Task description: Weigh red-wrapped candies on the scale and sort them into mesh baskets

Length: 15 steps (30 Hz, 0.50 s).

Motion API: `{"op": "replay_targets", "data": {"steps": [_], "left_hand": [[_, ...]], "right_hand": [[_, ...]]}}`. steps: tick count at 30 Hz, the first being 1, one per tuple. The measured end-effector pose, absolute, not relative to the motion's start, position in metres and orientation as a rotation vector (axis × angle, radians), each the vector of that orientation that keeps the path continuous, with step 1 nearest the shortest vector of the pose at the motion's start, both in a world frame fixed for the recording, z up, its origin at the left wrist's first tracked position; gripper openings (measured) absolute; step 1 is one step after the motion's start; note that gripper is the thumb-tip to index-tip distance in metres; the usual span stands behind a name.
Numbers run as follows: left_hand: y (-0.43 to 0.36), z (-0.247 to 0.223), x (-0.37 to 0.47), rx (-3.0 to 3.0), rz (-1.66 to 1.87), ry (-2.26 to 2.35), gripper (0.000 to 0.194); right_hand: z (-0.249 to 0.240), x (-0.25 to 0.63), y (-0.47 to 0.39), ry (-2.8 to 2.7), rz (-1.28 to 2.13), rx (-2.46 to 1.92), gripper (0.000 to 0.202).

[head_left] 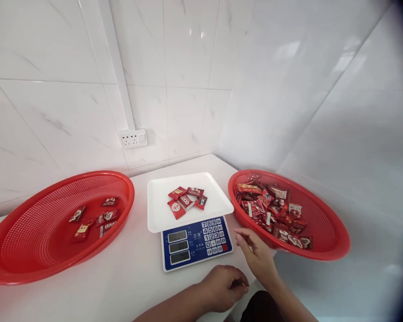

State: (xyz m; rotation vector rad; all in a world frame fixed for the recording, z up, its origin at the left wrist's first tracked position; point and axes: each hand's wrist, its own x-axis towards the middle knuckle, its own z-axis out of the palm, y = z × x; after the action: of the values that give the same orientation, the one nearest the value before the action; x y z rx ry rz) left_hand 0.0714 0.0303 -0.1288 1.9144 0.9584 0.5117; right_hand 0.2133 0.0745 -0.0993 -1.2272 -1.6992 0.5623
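Note:
My left hand (222,287) rests at the table's front edge below the scale, fingers loosely curled and nothing visible in them. Just right of the scale's keypad, my right hand (255,255) hovers near the right basket's rim with its fingers partly bent and apart, holding nothing. The blue and white scale (197,241) carries a white tray (161,201), on which several red wrapped packets (187,202) lie in a small group. Many similar packets (277,210) fill the red basket (325,228) on the right.
A larger red basket (36,241) stands at the left, with several packets (82,230) on its bottom. The white table (127,286) meets tiled walls behind. A socket (133,138) is fixed to the back wall.

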Motion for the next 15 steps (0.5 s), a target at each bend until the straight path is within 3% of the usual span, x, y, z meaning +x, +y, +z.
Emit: {"op": "replay_targets", "data": {"steps": [6,15], "left_hand": [[0.029,-0.123,0.072,1.963,0.535,0.951,0.02],[0.027,-0.123,0.074,2.02,0.577,0.998,0.014]], "right_hand": [[-0.149,0.222,0.057,-1.576,0.635,-1.443,0.038],[-0.149,0.223,0.05,-1.77,0.515,-1.429,0.04]]}}
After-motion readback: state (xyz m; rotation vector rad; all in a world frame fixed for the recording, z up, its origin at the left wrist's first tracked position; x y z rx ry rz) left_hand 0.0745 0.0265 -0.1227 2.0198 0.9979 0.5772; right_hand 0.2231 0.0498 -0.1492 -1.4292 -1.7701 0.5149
